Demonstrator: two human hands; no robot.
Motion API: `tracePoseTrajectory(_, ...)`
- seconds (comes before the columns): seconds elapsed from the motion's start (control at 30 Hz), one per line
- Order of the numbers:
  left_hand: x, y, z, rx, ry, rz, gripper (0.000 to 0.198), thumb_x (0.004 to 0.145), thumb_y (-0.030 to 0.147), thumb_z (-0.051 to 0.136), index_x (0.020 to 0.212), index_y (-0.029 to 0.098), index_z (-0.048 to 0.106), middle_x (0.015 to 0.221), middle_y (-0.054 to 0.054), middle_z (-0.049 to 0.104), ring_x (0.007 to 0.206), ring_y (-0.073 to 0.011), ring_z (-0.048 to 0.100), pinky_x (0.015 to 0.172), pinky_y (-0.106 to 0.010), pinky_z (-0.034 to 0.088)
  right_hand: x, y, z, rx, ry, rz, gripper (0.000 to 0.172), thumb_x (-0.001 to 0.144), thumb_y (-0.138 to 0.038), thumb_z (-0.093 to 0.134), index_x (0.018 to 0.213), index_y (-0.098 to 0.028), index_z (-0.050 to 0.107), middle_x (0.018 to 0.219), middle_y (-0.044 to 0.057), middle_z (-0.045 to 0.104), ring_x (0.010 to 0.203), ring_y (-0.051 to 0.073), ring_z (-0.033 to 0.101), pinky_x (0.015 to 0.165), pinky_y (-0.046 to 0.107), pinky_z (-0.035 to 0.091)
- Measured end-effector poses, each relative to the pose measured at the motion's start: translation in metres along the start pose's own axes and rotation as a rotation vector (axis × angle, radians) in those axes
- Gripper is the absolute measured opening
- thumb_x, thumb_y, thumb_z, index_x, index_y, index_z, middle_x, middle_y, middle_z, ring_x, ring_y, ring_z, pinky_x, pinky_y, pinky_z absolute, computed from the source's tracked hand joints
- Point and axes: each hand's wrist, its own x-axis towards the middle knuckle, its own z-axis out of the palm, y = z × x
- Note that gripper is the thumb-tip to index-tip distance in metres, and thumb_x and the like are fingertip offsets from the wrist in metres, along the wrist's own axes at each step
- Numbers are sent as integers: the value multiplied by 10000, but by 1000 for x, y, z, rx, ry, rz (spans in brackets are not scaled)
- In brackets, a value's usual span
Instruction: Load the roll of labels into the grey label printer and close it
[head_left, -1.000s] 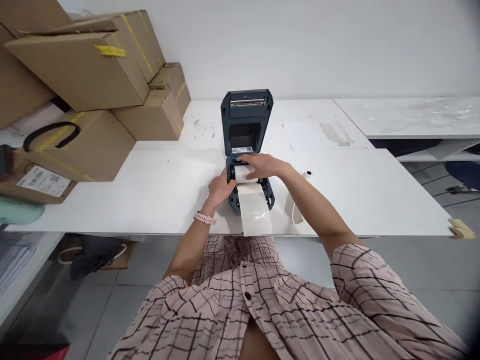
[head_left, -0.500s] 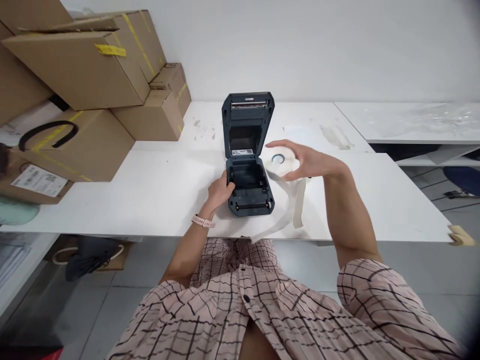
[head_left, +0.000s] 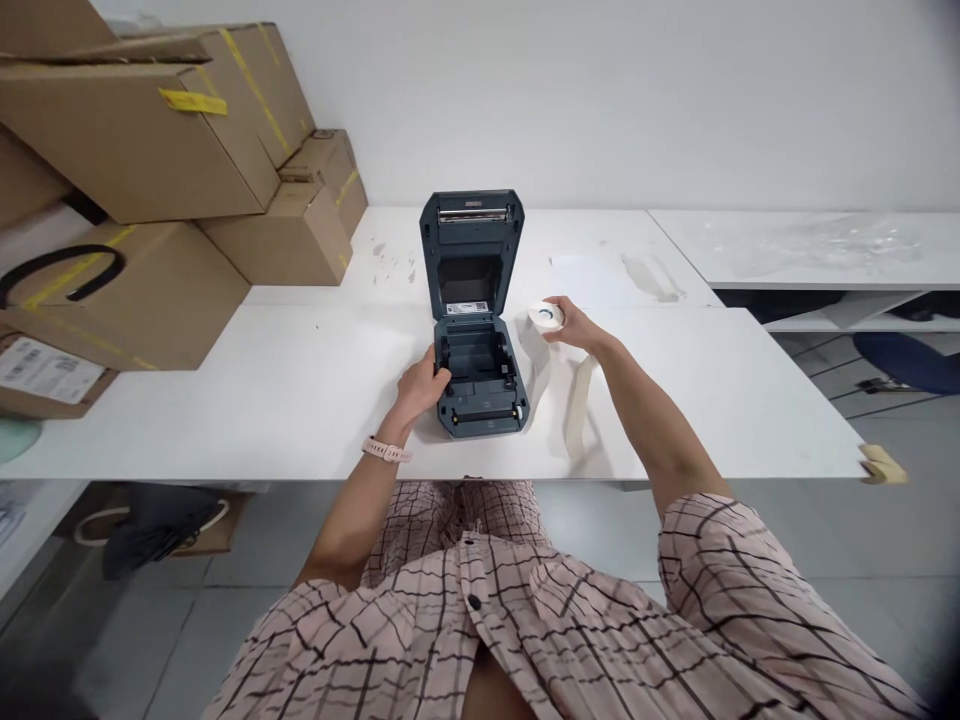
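Note:
A dark grey label printer (head_left: pixel 480 385) stands on the white table with its lid (head_left: pixel 472 250) raised. Its inner bay is exposed, and no roll shows in it. My left hand (head_left: pixel 422 385) grips the printer's left side, thumb over the rim. To the right of the printer, my right hand (head_left: pixel 574 325) has its fingers closed around a white label roll (head_left: pixel 546 317). One loose strip (head_left: pixel 538 375) trails from the roll toward the printer's right side. A second strip (head_left: pixel 577 410) runs down below my right wrist toward the table's front edge.
Cardboard boxes (head_left: pixel 277 235) are stacked on the table's left side. A white sheet (head_left: pixel 581 270) lies behind my right hand. Brown tape (head_left: pixel 883 464) sticks to the front right corner. A blue stool (head_left: pixel 907 362) stands beyond the right end.
My right hand and the roll now look smaller and lower, nearer the tabletop. The strip that hung over the front edge has drawn back onto the table. My left hand stays on the printer.

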Motion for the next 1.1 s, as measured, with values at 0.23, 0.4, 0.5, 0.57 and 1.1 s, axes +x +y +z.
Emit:
tracePoseTrajectory(0.23,3,-2,1,28,7,11,670,895,280,402,1561,226,450,1032,-118,742,915,-342,682,804,-449,517,-75,36,-68,303,70,-45,543,732,-357,773,1261,-311,660,1486,87,646,1413,289,571,1181,503,422)
tracePoseTrajectory(0.4,5,-6,4,-9,29,31,663,882,289,422,1539,226,485,1122,-128,752,961,-360,683,847,-475,517,-124,46,-56,223,-60,129,579,674,-436,883,1200,-266,712,1298,99,751,1095,280,700,981,493,560)
tracePoseTrajectory(0.5,5,-7,6,-36,38,26,683,886,300,432,1565,234,459,1074,-116,761,942,-349,687,854,-465,517,-124,8,-38,301,-104,20,558,704,-556,883,1142,-245,729,1071,84,803,992,266,718,902,441,572)
tracePoseTrajectory(0.57,4,-7,6,-58,29,35,683,886,292,435,1567,239,455,1090,-112,761,975,-347,688,871,-455,516,-114,-32,-27,309,-211,-129,560,749,-578,863,1186,-259,720,1048,70,802,982,260,725,881,408,565)
tracePoseTrajectory(1.1,1,-10,13,-219,75,10,635,882,283,498,1515,247,536,856,-46,702,842,-263,641,803,-365,483,-61,-131,107,-968,-568,-463,341,935,-216,623,1259,-149,705,1159,171,779,1102,355,706,1012,472,459)
